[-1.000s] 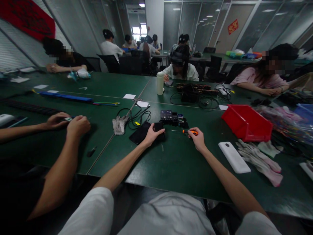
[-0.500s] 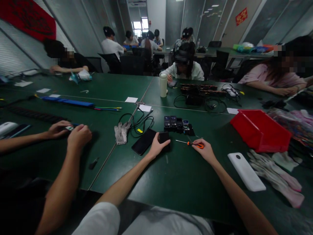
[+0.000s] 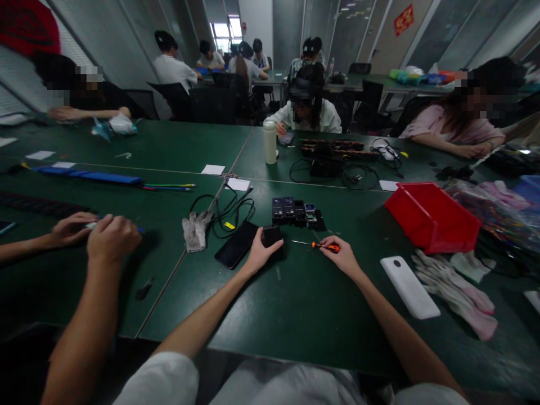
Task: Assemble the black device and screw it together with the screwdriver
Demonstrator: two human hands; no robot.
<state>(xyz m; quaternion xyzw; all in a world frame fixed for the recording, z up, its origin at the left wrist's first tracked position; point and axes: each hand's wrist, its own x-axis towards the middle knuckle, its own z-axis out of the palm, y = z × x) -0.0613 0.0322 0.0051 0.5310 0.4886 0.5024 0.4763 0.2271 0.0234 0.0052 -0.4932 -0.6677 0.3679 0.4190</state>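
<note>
Right hand (image 3: 341,257) around screwdriver (image 3: 314,244), bin (image 3: 455,229) apart

Office workroom: glass walls (image 3: 321,25), worktable (image 3: 295,315)

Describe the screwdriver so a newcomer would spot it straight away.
On the green table, find the red bin. To its left, the camera wearer's right hand holds the screwdriver, shaft pointing left. Its orange-and-black handle sets it apart from the small black boxes nearby.
</note>
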